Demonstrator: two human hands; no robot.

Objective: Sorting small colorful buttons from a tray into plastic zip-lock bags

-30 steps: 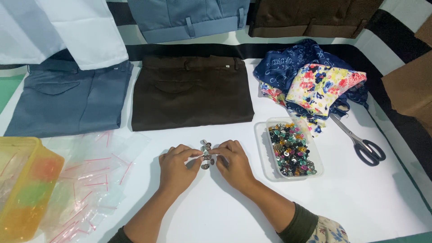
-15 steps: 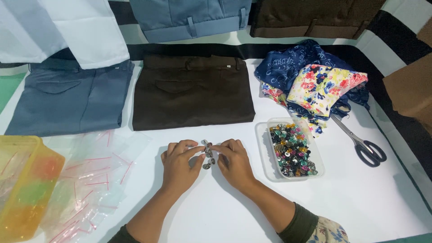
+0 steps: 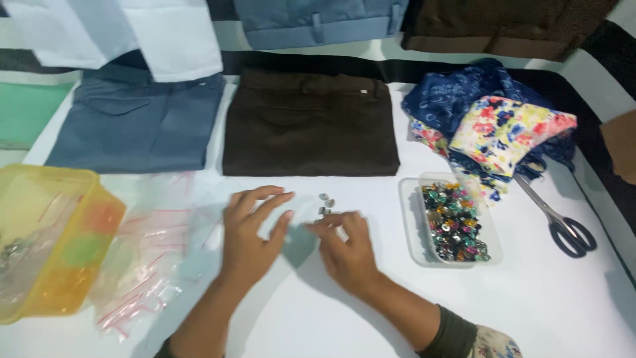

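My left hand [image 3: 255, 229] hovers low over the white table [image 3: 543, 311] with its fingers spread, holding nothing. My right hand [image 3: 344, 248] lies just right of it, fingertips pinched at a small cluster of silvery beads [image 3: 324, 205] that seem to sit in a small clear bag. To the right of that hand stands a clear plastic tray [image 3: 409, 225] full of mixed coloured beads [image 3: 454, 222].
Left of the hands lie several clear zip bags with red strips [image 3: 156, 255] and a yellow translucent box [image 3: 50, 245]. Scissors [image 3: 560, 222] lie at right below floral cloths [image 3: 503, 129]. Folded brown trousers [image 3: 311, 126] and blue trousers [image 3: 136, 122] lie behind.
My left hand has let go of the bead cluster and opened, drawing back to the left. The beads now sit at my right fingertips only.
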